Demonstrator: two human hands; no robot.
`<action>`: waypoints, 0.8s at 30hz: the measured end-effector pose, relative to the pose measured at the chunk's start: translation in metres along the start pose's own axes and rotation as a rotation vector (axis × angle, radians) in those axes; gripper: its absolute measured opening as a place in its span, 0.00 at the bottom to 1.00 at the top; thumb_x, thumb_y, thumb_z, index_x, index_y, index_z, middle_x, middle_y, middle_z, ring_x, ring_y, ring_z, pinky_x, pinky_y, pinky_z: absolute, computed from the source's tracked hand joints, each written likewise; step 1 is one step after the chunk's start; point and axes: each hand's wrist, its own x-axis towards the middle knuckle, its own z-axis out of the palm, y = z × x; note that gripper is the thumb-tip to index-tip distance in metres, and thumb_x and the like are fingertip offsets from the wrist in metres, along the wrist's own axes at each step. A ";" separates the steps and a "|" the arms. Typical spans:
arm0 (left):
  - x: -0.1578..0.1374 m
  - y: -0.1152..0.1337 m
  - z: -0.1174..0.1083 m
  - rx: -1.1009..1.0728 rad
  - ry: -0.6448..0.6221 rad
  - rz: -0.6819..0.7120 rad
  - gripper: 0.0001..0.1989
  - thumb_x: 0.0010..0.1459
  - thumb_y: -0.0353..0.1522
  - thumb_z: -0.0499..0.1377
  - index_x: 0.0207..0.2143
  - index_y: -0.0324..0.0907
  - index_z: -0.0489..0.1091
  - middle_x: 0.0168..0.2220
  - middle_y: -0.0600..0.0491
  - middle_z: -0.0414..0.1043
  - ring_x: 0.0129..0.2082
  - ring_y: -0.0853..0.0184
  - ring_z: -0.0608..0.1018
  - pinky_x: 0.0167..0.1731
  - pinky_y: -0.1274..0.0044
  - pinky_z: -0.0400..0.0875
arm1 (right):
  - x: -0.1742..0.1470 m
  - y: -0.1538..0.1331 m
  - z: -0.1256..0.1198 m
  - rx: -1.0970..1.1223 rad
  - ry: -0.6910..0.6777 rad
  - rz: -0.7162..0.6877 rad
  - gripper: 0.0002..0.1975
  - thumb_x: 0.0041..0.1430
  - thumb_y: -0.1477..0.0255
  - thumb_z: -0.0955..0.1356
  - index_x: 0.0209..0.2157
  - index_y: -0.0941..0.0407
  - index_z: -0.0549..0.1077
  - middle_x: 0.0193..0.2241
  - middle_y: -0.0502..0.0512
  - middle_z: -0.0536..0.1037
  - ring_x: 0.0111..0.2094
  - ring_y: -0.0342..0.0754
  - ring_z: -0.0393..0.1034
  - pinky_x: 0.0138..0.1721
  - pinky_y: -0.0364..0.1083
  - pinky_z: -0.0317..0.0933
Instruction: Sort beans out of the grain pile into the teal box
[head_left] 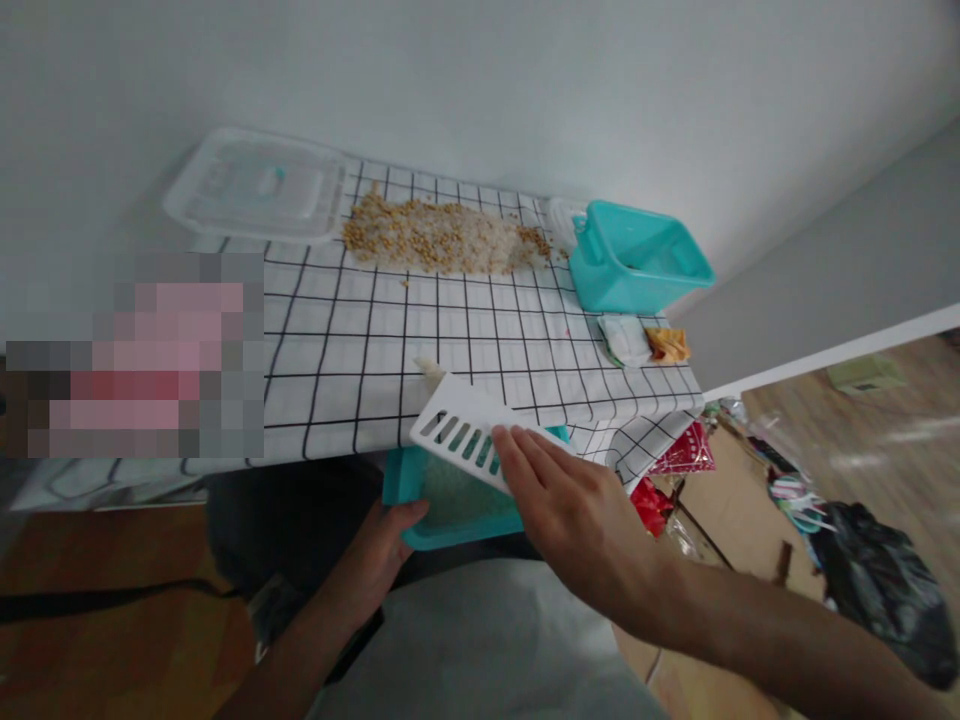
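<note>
Tray, turquoise point(457, 541), sits at the near edge of the checked cloth point(487, 330), just in front of my body, and serves as my landmark. My left hand point(381, 550) grasps its near left corner: the thumb comes over the rim, while the other fingers are mostly hidden beneath, so I cannot tell how tightly they press. Inside the tray lies a pale, fine-looking layer point(450, 492), too blurred to name. My right hand point(562, 495) holds a slotted white scoop point(469, 402) tilted across the top of the tray, my fingers laid over its face beside the row of slots; that thumb is out of sight, as is whatever part lies under my palm. The far end of the scoop reaches past the tray over the cloth, next to a small pale piece point(429, 367) that I cannot make out.

Well beyond the tray, a spread of yellow and whitish grains point(439, 235) lies on the cloth. Beyond and left of the tray is a clear lid point(255, 185); beyond and right stands a turquoise tub point(619, 290), with a white packet point(628, 340) and an orange wrapper point(667, 344) just before it. Right of the tray and lower, on the floor, I see red packaging point(688, 448) and a black bag point(877, 580).
</note>
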 end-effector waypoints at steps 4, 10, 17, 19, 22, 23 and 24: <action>0.000 0.000 0.001 0.001 -0.022 0.003 0.25 0.58 0.34 0.60 0.59 0.44 0.67 0.53 0.49 0.77 0.59 0.50 0.71 0.59 0.62 0.65 | 0.003 0.000 -0.011 0.046 0.035 0.025 0.21 0.65 0.81 0.58 0.58 0.71 0.63 0.53 0.72 0.74 0.53 0.56 0.71 0.49 0.51 0.73; -0.004 0.004 0.004 0.018 -0.012 -0.027 0.23 0.57 0.36 0.60 0.54 0.38 0.70 0.50 0.45 0.79 0.58 0.47 0.72 0.59 0.56 0.64 | 0.055 0.056 -0.015 0.097 0.073 -0.037 0.21 0.67 0.77 0.61 0.60 0.56 0.65 0.55 0.57 0.75 0.50 0.50 0.74 0.47 0.48 0.71; -0.003 -0.001 0.001 0.006 -0.011 0.004 0.28 0.58 0.36 0.60 0.60 0.39 0.65 0.54 0.42 0.76 0.58 0.48 0.72 0.59 0.57 0.63 | 0.129 0.107 0.012 0.239 -0.035 -0.384 0.19 0.68 0.74 0.61 0.59 0.53 0.68 0.57 0.53 0.73 0.54 0.48 0.71 0.51 0.47 0.66; -0.002 -0.002 -0.001 0.009 -0.010 0.005 0.28 0.57 0.37 0.61 0.59 0.39 0.66 0.55 0.42 0.75 0.58 0.48 0.73 0.58 0.57 0.64 | 0.126 0.106 0.016 0.209 -0.039 -0.382 0.20 0.67 0.75 0.62 0.60 0.53 0.67 0.57 0.54 0.73 0.54 0.48 0.72 0.51 0.48 0.67; -0.002 -0.004 -0.002 -0.007 -0.021 0.014 0.28 0.57 0.36 0.61 0.60 0.40 0.65 0.54 0.42 0.75 0.58 0.48 0.73 0.58 0.57 0.64 | 0.104 0.097 0.013 0.132 -0.053 -0.382 0.21 0.67 0.77 0.61 0.61 0.56 0.64 0.57 0.58 0.72 0.55 0.51 0.71 0.50 0.50 0.70; -0.002 -0.004 -0.002 -0.016 -0.031 0.015 0.28 0.58 0.36 0.60 0.61 0.40 0.64 0.54 0.42 0.76 0.58 0.49 0.73 0.58 0.57 0.64 | 0.095 0.092 0.011 0.105 -0.058 -0.387 0.21 0.68 0.78 0.60 0.61 0.58 0.64 0.57 0.60 0.72 0.56 0.52 0.70 0.50 0.51 0.70; -0.002 -0.004 -0.002 -0.023 -0.038 0.017 0.28 0.58 0.35 0.60 0.61 0.40 0.64 0.54 0.43 0.76 0.57 0.49 0.73 0.58 0.57 0.64 | 0.085 0.087 0.008 0.079 -0.058 -0.388 0.21 0.68 0.78 0.60 0.61 0.60 0.63 0.57 0.61 0.72 0.56 0.53 0.70 0.50 0.51 0.71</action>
